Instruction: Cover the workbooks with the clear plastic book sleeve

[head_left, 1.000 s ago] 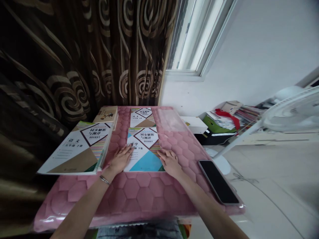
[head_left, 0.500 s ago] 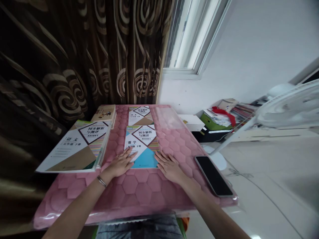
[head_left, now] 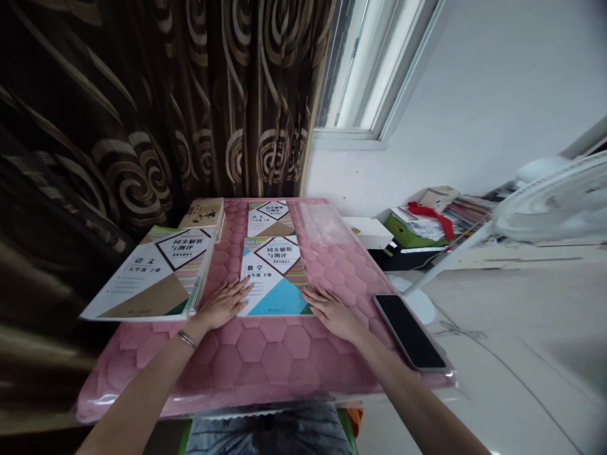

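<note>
A workbook with a blue corner point(head_left: 274, 276) lies flat in the middle of the pink quilted table point(head_left: 265, 354). My left hand point(head_left: 219, 305) rests flat at its lower left edge, fingers stretched out onto the cover. My right hand point(head_left: 333, 310) lies flat on the table by its lower right corner, fingers apart. Neither hand holds anything. A second workbook point(head_left: 269, 218) lies just beyond the first.
A stack of workbooks point(head_left: 152, 273) sits at the left, with a small tan book point(head_left: 203, 213) behind it. A black phone point(head_left: 410, 331) lies at the table's right edge. A dark patterned curtain point(head_left: 142, 107) hangs behind. A white fan point(head_left: 554, 202) and cluttered books point(head_left: 429, 221) stand to the right.
The blue-cornered workbook slid a little under my hands and now sits squarely below the far one. My hands have shifted to its lower corners.
</note>
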Tool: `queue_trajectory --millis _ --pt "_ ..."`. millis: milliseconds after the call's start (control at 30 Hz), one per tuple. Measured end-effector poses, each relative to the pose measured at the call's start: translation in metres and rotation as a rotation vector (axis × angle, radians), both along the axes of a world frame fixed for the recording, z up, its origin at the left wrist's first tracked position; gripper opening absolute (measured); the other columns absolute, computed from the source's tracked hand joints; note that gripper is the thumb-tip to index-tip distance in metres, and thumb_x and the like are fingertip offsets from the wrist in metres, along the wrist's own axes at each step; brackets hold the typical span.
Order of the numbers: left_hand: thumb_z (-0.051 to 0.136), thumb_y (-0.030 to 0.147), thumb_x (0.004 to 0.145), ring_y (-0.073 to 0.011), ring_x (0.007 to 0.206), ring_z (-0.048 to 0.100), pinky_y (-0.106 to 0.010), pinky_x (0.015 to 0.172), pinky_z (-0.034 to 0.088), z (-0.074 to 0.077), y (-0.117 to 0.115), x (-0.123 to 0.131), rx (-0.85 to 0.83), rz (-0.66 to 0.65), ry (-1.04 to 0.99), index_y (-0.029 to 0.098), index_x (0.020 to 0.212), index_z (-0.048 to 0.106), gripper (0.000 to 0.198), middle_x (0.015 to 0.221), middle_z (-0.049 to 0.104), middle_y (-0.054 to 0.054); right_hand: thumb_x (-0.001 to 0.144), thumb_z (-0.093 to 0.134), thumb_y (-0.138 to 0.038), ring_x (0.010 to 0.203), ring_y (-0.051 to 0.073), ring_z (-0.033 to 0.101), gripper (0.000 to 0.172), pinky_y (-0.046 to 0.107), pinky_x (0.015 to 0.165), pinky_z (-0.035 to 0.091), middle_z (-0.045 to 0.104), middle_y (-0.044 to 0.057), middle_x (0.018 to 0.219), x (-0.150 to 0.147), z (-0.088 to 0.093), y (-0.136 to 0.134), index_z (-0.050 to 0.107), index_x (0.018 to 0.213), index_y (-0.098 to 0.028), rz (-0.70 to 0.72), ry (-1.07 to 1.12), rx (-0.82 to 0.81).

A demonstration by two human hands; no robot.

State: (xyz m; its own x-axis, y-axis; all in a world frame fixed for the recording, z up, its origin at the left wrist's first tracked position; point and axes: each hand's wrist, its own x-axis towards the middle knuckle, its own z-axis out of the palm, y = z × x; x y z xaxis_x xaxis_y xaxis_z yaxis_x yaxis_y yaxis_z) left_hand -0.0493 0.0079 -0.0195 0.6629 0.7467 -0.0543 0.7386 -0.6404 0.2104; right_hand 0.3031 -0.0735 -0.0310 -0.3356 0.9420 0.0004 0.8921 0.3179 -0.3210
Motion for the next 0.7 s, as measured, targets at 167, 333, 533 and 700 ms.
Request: queue_trajectory --millis 167,333,533,700 --pt "0.039 0.042 0.096 -0.0242 0.143 0.029 -0.045 0.117 0.022 0.002 0.004 0.0 -0.023 0.007 -0.085 0.035 0.144 0.041 0.049 0.158 0.027 0.001 0.096 0.04 -0.027 0.143 0.022 0.029 0.045 0.048 0.116 0.028 0.044 -0.006 0.148 0.012 0.003 0.007 0.049 0.139 -0.035 0.034 0.129 0.019" --pt "0.045 0.024 0.093 -0.0204 0.139 0.038 -0.042 0.117 0.027 0.011 -0.011 0.017 0.05 -0.089 -0.205 0.028 0.126 0.063 0.037 0.144 0.052 -0.001 0.091 0.052 -0.026 0.133 0.024 0.044 0.03 0.049 0.11 0.034 0.063 -0.003 0.129 0.012 0.011 0.019 0.071 0.113 -0.034 0.043 0.218 0.075" --pt "0.066 0.023 0.081 -0.0223 0.123 0.055 -0.042 0.11 0.039 0.009 -0.03 0.053 0.027 -0.211 -0.307 0.024 0.103 0.073 0.023 0.128 0.065 -0.006 0.082 0.07 -0.035 0.118 0.025 0.053 0.015 0.044 0.099 0.038 0.07 0.001 0.118 -0.066 0.015 0.011 0.076 0.095 -0.03 0.126 0.189 0.294" --pt "0.068 0.016 0.079 -0.0185 0.113 0.062 -0.036 0.101 0.047 -0.003 -0.024 0.048 -0.024 -0.178 -0.457 0.024 0.084 0.074 0.01 0.118 0.069 -0.005 0.086 0.066 -0.039 0.111 0.022 0.056 0.013 0.04 0.092 0.037 0.071 0.0 0.115 -0.1 0.004 0.007 0.076 0.093 -0.032 0.094 0.121 0.309"
